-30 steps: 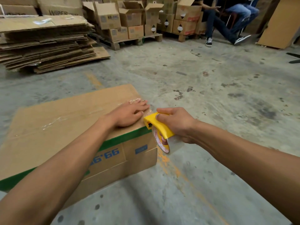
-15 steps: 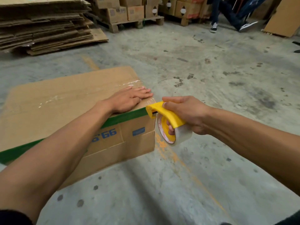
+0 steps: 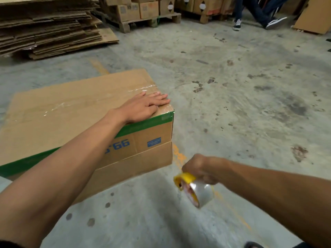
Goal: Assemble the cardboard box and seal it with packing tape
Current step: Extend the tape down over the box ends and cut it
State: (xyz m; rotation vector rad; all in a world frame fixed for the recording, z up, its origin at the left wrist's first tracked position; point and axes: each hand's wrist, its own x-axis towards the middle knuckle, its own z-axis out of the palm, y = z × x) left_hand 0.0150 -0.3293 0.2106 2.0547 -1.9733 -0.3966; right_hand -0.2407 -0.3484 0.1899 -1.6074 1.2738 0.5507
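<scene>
A closed brown cardboard box with a green stripe and blue print stands on the concrete floor at left. Clear tape glints along its top seam and down the right end. My left hand lies flat, fingers together, on the box top near its right front corner. My right hand is lower right, off the box, gripping a yellow tape dispenser with a clear roll that hangs below the fist.
A stack of flattened cartons lies at back left. Pallets with filled boxes stand behind. A seated person's legs and shoes are at back right, beside a leaning cardboard sheet.
My right hand has pulled the tape dispenser away from the box's right corner, down and toward me. My left hand stays pressed on the box top.
</scene>
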